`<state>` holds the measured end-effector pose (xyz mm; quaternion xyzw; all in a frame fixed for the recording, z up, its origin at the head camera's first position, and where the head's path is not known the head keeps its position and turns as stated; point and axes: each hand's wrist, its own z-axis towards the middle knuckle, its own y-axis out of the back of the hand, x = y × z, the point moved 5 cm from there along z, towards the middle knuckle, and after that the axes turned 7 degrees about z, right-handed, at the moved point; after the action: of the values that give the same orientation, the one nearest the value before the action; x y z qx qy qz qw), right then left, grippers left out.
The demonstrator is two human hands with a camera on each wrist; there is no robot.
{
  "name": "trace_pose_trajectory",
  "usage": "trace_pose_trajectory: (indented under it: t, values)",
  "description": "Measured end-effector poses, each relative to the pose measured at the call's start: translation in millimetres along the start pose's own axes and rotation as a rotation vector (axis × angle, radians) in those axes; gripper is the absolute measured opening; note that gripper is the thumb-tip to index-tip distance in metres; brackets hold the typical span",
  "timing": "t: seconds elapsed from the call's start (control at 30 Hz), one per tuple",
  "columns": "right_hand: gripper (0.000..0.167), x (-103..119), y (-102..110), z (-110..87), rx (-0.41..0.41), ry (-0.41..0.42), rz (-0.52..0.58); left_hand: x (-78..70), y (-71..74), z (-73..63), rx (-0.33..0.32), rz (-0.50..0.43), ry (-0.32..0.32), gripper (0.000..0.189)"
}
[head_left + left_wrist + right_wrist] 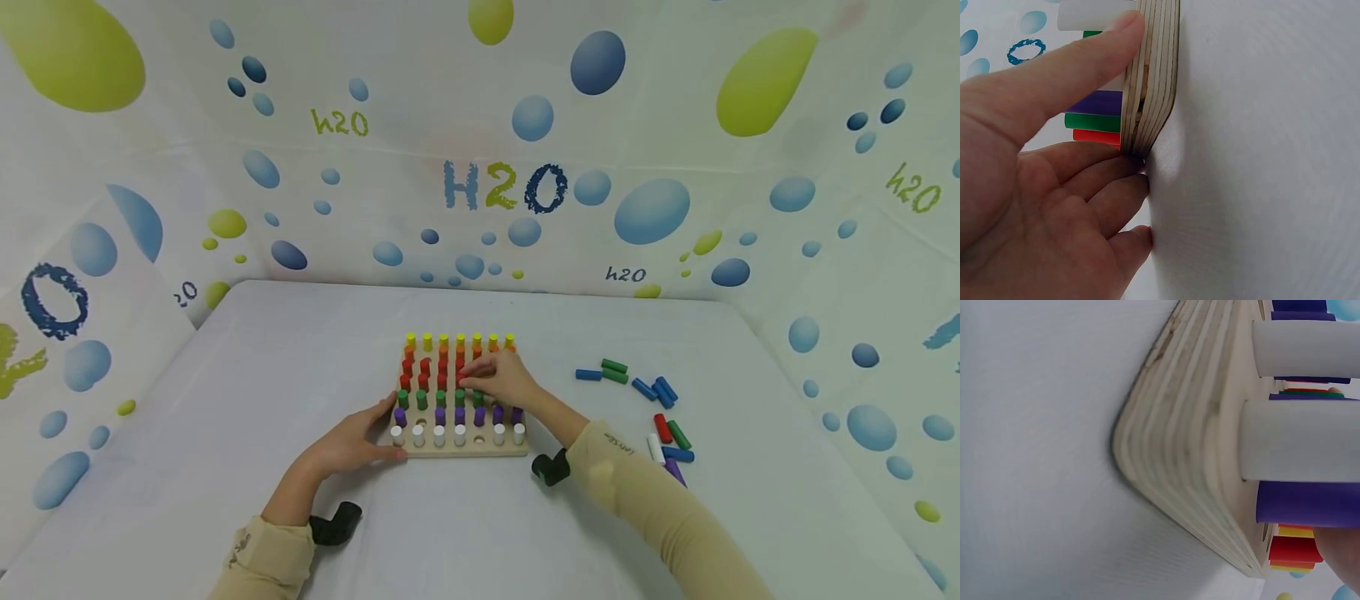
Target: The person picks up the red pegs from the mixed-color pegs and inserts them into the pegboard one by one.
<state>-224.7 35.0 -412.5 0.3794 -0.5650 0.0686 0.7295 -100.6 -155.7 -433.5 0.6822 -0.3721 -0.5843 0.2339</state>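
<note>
A wooden pegboard (465,452) lies on the white table with rows of coloured pegs: yellow at the back, then orange, red, green, purple and white in front. Bare holes show in the purple and white rows. My left hand (348,442) holds the board's near left corner, thumb (1116,40) on the front edge and fingers along the left side. Over the red rows, my right hand (506,379) pinches a red peg (461,377) between thumb and forefinger. The right wrist view shows the board's corner and white pegs (1304,440), with the hand mostly hidden.
Loose pegs lie right of the board: blue pegs (643,388) and green pegs (615,377) farther back, and a red peg (663,428), a white peg (656,450) and a purple peg (675,472) nearer. A printed curtain (420,192) stands behind the table.
</note>
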Motion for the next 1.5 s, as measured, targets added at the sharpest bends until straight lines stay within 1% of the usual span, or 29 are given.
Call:
trace_pose_trajectory:
  t: [0.1,0.23,0.47,0.77,0.83,1.1,1.23,1.33,1.43,1.5]
  values:
    - [0.023,-1,3,-2.1,-0.002,-0.014,-0.006,-1.3,-0.7,0.0,0.005,-0.005,-0.005,0.1]
    - [0.023,-4,12,-7.6,-0.023,-0.027,-0.005,-2.7,-1.3,-0.1,0.011,-0.009,-0.008,0.1]
    - [0.024,-12,26,-16.8,-0.037,0.0,-0.005,-2.5,-0.1,-0.7,0.004,-0.012,-0.005,0.1]
    - [0.026,-16,44,-29.7,-0.049,0.038,0.038,-0.3,-1.2,0.6,0.003,-0.009,-0.023,0.1]
    - [0.027,-17,48,-33.4,-0.057,0.037,0.041,-0.6,-1.2,0.4,0.003,-0.012,-0.025,0.1]
    - [0.03,-22,68,-54.1,-0.07,0.049,0.049,-2.5,-1.2,0.7,0.005,-0.009,-0.021,0.1]
    - [0.029,-24,80,-66.4,-0.086,0.031,0.053,-3.6,-0.5,0.0,0.007,-0.005,-0.012,0.099]
    - [0.027,-16,87,-77.9,-0.099,0.025,0.045,-3.8,0.3,-0.8,0.005,-0.001,-0.005,0.099]
    - [0.024,-8,94,-89.6,-0.115,0.038,0.032,-2.9,0.4,-0.8,0.004,-0.002,-0.004,0.1]
    - [0.024,-9,100,-95.1,-0.126,0.047,0.036,-1.9,0.0,-0.2,0.004,-0.007,-0.008,0.1]
